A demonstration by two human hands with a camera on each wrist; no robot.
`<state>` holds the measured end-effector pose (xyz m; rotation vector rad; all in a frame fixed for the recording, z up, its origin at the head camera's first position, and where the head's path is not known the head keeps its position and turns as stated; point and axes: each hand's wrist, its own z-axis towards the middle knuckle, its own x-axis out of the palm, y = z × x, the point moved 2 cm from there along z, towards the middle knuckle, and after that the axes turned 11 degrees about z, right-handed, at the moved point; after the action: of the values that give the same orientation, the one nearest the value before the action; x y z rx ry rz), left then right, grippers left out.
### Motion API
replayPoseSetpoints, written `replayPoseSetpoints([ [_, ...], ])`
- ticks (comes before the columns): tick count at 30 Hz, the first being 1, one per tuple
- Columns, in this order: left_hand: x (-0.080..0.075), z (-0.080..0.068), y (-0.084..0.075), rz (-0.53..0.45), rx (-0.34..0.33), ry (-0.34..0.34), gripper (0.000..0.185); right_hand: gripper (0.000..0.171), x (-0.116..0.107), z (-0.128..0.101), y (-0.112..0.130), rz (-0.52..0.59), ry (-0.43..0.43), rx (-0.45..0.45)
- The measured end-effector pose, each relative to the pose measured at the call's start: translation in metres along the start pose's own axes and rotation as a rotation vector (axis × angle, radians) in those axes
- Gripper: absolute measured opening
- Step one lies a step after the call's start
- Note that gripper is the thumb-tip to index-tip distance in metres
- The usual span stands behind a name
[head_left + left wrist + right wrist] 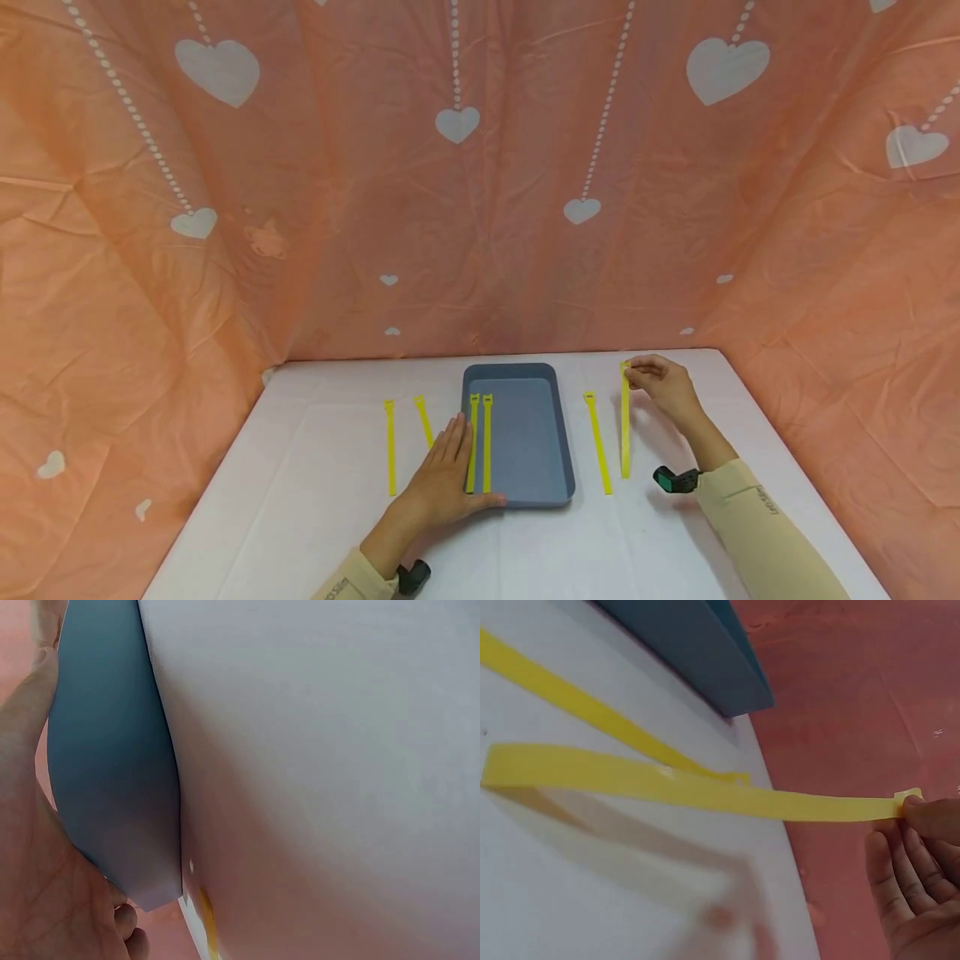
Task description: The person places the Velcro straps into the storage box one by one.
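Observation:
My right hand (666, 392) pinches the slotted head of a yellow cable tie (626, 429) between thumb and fingers, right of the tray. In the right wrist view this cable tie (705, 796) is raised at its head, its far end bending low over the table. My left hand (441, 487) lies against the left side of a blue-grey tray (531, 446), fingers straight along the side and thumb across the near left corner. The left wrist view shows the tray's outer wall (112, 750) beside the palm. Two yellow cable ties (487, 446) lie inside the tray.
Another yellow cable tie (598, 446) lies between the tray and my right hand. Left of the tray are two more, one straight cable tie (391, 450) and one slanted cable tie (424, 421) partly behind my left hand. A pink heart-patterned curtain (510, 250) surrounds the white table (322, 467).

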<state>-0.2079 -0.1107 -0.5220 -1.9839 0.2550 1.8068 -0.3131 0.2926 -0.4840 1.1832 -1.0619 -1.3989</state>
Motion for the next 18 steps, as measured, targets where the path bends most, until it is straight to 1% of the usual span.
replayPoseSetpoints([
  [4, -0.001, 0.000, -0.001, -0.015, 0.000, -0.004, 0.133, 0.038, 0.000, -0.001, 0.010, 0.024, 0.000, -0.009],
  [7, -0.001, 0.000, -0.001, -0.006, -0.004, 0.000, 0.133, 0.038, 0.000, -0.002, 0.017, 0.034, -0.007, -0.019],
  [14, 0.006, 0.002, 0.003, 0.021, -0.011, -0.009, 0.135, 0.038, 0.003, -0.004, 0.033, 0.022, -0.004, -0.059],
  [18, 0.003, 0.000, 0.002, 0.004, 0.003, -0.018, 0.134, 0.040, 0.005, -0.008, 0.043, 0.032, 0.000, -0.063],
])
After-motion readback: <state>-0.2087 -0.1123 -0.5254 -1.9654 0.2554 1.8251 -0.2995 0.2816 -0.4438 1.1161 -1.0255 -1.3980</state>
